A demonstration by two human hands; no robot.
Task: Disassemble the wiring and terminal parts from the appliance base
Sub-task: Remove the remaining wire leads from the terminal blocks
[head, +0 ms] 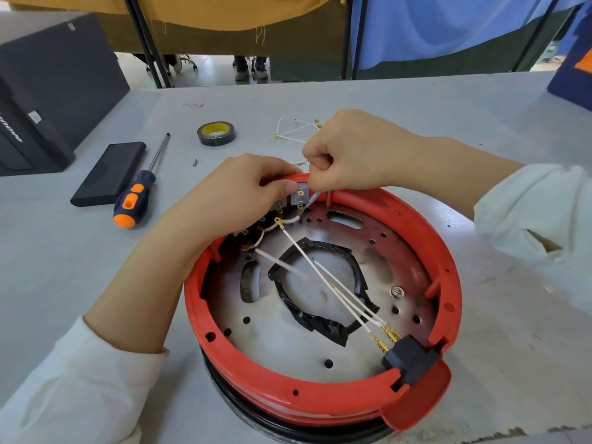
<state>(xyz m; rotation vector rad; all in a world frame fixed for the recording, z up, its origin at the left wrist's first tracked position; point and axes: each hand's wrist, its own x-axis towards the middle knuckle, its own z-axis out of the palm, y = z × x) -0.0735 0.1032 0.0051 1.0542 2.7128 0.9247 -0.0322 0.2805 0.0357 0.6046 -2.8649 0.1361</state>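
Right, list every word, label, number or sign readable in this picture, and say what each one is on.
Nothing can be quoted with certainty.
Black box, front edge: pale lettering, partly cut off and tilted, too blurred to read.
Black box, two small white stickers: too small to read.
Roll of black tape, yellow core label: print blurred, unreadable.
Metal plate of the appliance base: a round stamped mark, unreadable.
Screwdriver and flat black case: no text visible.

The round red appliance base [323,302] lies open on the table. White wires [333,291] cross its metal plate to a black terminal block [411,358] at the near rim.
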